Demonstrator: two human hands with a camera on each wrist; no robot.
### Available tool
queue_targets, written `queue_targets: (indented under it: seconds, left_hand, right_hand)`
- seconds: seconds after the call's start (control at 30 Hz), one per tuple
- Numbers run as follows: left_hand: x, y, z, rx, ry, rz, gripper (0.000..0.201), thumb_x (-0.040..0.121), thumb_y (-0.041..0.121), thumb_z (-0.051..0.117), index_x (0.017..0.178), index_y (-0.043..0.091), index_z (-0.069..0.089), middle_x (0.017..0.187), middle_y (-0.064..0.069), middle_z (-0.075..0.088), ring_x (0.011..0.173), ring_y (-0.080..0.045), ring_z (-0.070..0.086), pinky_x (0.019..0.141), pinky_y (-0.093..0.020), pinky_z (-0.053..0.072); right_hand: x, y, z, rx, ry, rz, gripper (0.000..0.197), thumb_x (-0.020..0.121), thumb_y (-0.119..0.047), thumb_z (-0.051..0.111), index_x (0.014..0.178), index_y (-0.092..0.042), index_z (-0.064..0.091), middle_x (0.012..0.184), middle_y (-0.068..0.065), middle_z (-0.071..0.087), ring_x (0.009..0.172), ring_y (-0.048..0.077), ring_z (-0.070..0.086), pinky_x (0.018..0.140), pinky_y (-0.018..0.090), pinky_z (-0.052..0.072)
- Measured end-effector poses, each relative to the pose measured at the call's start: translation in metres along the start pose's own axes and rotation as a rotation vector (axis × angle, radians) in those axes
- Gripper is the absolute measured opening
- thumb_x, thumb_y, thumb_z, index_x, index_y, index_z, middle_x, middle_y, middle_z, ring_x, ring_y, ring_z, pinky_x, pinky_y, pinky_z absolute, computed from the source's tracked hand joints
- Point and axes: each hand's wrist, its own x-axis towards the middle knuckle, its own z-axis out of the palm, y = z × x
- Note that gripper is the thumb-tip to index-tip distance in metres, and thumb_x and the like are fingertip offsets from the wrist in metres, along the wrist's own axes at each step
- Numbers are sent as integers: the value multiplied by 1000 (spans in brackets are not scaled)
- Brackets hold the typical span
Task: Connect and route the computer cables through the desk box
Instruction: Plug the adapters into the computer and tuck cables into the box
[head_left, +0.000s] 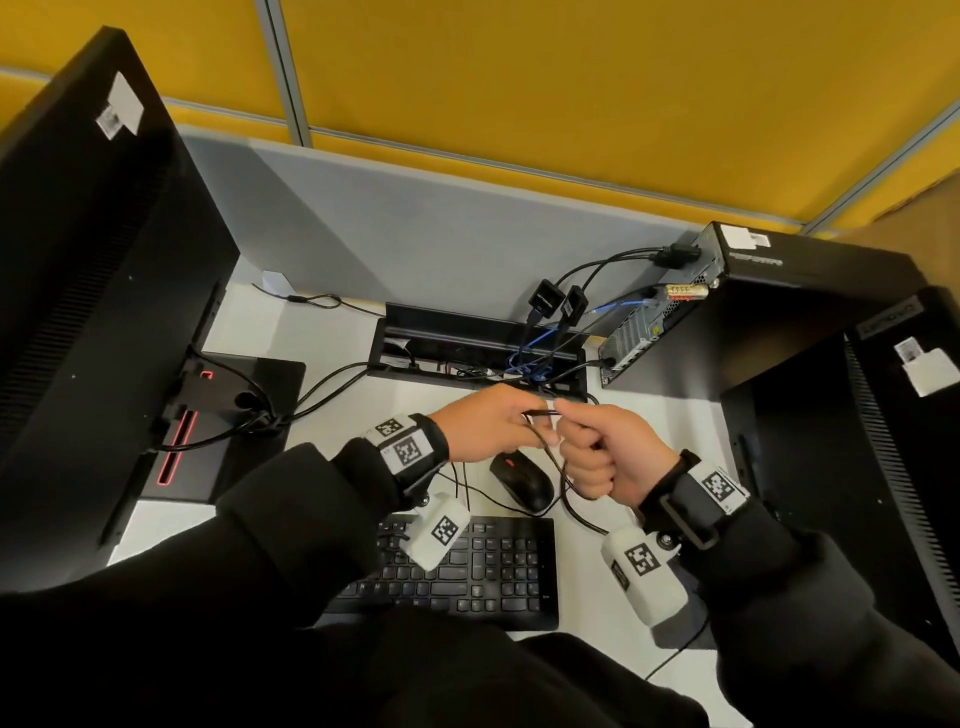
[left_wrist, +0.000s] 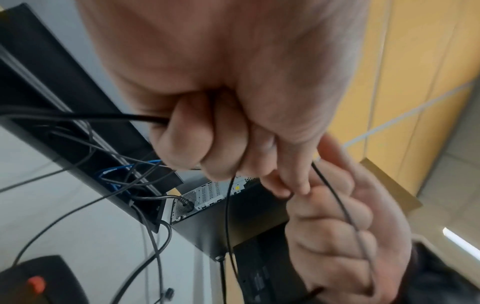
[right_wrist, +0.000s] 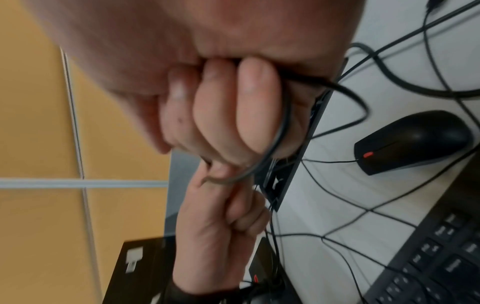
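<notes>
Both hands meet above the desk, just in front of the black desk box, whose lid stands open over several black and blue cables. My left hand is curled round a thin black cable, and in the left wrist view its fingers close on that cable. My right hand grips the same cable in a fist, and a loop of it hangs past the knuckles. A small black computer stands at the right of the box with cables plugged into its back.
A black mouse and a black keyboard lie on the white desk under my hands. A large monitor back fills the left side, with its stand. A second monitor stands at the right. Yellow partition panels close the rear.
</notes>
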Motion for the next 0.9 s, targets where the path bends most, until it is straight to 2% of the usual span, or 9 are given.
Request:
queue_targets:
  seconds: [0.13, 0.2, 0.3, 0.4, 0.5, 0.6, 0.73, 0.83, 0.9]
  left_hand:
    - [-3, -4, -7, -138, 37, -195, 34, 107, 37, 50, 82, 14, 47, 55, 12, 32, 46, -6, 24, 42, -21, 17]
    - [-4, -14, -8, -181, 16, -247, 31, 105, 38, 53, 81, 19, 50, 58, 8, 31, 47, -8, 24, 44, -25, 15]
    - [-7, -28, -14, -156, -24, -275, 7, 97, 24, 67, 100, 18, 63, 63, 2, 37, 52, -11, 27, 48, -30, 16]
    - [-19, -43, -35, -252, -38, -288, 41, 90, 16, 77, 126, 26, 63, 62, 4, 36, 54, -13, 23, 51, -33, 13]
    - [-33, -50, -64, -246, -37, -292, 45, 89, 23, 79, 131, 33, 65, 61, 3, 30, 57, -17, 19, 56, -37, 12]
    - [-40, -53, -87, -89, 31, -336, 17, 93, 35, 73, 107, 25, 77, 58, 6, 33, 57, -15, 22, 54, -31, 18]
    - [-32, -38, -97, 294, 159, -448, 41, 94, 52, 66, 75, 15, 70, 63, 3, 46, 52, -13, 35, 48, -24, 29]
    - [-14, -15, -87, 391, 342, -470, 42, 102, 46, 52, 76, 13, 56, 65, -1, 47, 52, -15, 41, 49, -27, 33]
    - [2, -3, -75, 186, 383, -442, 35, 105, 38, 47, 90, 11, 63, 61, 0, 47, 48, -14, 39, 44, -24, 32]
  right_hand:
    - [4, 1, -11, 86, 221, -93, 40, 101, -31, 55, 66, -16, 42, 59, 2, 30, 49, 18, 29, 47, 29, 36]
    - [8, 4, -9, 133, 254, -96, 37, 103, -30, 53, 70, -16, 47, 59, -2, 23, 46, 14, 22, 42, 25, 29]
    - [14, 4, -9, 314, 255, -55, 35, 105, -33, 44, 72, -21, 46, 54, -7, 19, 37, 8, 16, 35, 18, 13]
    - [17, 2, -17, 410, 220, -29, 34, 106, -35, 39, 75, -22, 44, 49, -9, 22, 33, 6, 19, 35, 16, 12]
    - [17, 3, -23, 403, 215, -6, 31, 106, -35, 40, 79, -22, 47, 48, -9, 21, 34, 7, 15, 33, 15, 15]
    - [19, 0, -19, 371, 244, 14, 33, 105, -36, 40, 74, -23, 45, 47, -9, 19, 37, 9, 10, 35, 19, 20]
    - [23, -6, -5, 178, 302, 32, 40, 102, -30, 42, 64, -25, 32, 51, -7, 15, 39, 12, 10, 42, 24, 33]
    - [26, -10, 12, -1, 264, 16, 42, 101, -23, 44, 62, -23, 30, 50, -1, 24, 36, 15, 24, 53, 37, 56]
    - [27, -11, 24, -57, 242, -1, 42, 102, -21, 44, 61, -18, 37, 59, 16, 57, 50, 30, 58, 63, 47, 61]
